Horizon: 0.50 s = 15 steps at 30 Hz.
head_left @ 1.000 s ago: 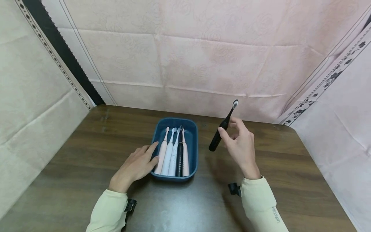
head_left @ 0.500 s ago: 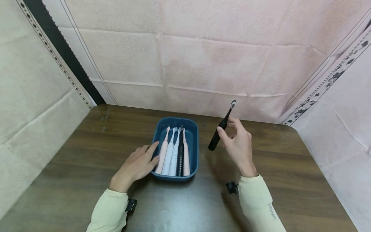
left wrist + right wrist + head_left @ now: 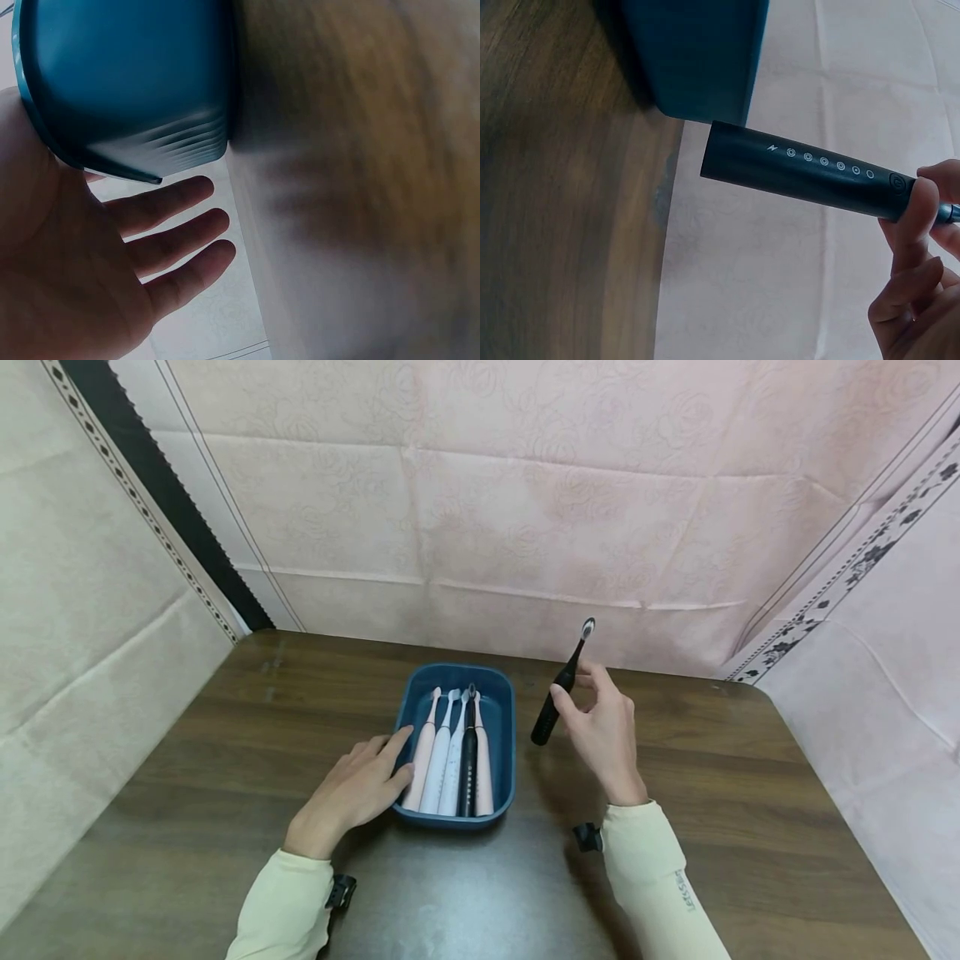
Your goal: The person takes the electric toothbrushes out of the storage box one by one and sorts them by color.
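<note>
A black electric toothbrush (image 3: 556,702) is pinched between thumb and fingers of my right hand (image 3: 603,731), tilted with its bristle head up. Its handle (image 3: 802,169) shows a column of small printed icons in the right wrist view. To its left, a blue rectangular bin (image 3: 507,752) stands on the table. Inside lie a black toothbrush (image 3: 467,764) and several pink and white ones, side by side, heads pointing away. My left hand (image 3: 356,789) rests at the bin's left rim; the left wrist view shows three fingers extended below the ribbed side wall (image 3: 180,142).
The wooden table (image 3: 187,827) has a back edge close behind the bin. Pale patterned cloth (image 3: 525,527) hangs behind it, with more cloth at both sides. A small black device (image 3: 587,837) is strapped on each wrist.
My right hand has moved left with the black toothbrush, closer to the bin. The left hand stays at the rim, and the toothbrushes in the bin lie as before.
</note>
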Tool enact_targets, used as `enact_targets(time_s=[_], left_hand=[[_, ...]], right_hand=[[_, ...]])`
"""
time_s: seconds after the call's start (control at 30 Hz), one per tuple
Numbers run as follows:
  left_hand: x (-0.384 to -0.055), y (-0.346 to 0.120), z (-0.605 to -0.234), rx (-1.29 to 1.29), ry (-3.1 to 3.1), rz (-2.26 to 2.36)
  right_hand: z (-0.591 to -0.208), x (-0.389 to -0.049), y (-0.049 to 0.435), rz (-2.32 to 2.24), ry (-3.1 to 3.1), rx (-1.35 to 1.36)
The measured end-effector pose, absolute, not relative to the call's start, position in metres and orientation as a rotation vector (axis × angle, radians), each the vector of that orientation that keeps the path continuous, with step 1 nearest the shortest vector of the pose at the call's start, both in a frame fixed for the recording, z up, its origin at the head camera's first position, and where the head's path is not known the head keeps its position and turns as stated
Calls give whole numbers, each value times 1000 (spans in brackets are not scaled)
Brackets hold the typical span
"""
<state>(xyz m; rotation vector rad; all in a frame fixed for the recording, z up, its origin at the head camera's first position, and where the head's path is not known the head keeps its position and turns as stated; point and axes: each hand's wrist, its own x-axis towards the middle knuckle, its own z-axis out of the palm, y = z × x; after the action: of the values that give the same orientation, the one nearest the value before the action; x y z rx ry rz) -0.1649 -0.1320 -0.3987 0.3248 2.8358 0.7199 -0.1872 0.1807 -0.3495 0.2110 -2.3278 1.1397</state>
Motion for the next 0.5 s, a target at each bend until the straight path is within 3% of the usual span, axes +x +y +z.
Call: enact_targets(time_s=[0.5], left_hand=[[-165,-132,-401,314,2844,714]], right_hand=[[-353,-203,175,1082,-2355,176]])
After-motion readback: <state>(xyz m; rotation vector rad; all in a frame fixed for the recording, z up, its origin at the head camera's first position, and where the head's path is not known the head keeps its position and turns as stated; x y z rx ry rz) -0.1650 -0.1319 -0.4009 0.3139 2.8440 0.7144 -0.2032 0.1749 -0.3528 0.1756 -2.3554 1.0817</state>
